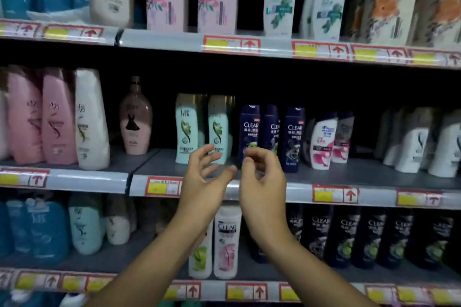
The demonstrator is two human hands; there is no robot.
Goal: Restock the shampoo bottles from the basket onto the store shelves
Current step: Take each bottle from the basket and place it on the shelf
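Both my hands are raised in front of the middle shelf (349,174), and neither holds anything. My left hand (204,177) has its fingers spread and relaxed just before two mint-green bottles (185,129). My right hand (262,177) has loosely curled fingers in front of three dark blue Clear shampoo bottles (293,137) standing upright on that shelf. The basket is out of view.
Pink and white bottles (58,117) stand at the shelf's left, a brown-capped pink bottle (136,117) beside a gap. White bottles (321,142) stand to the right. The upper shelf (159,38) and lower shelf (249,274) hold several more bottles behind price-tag rails.
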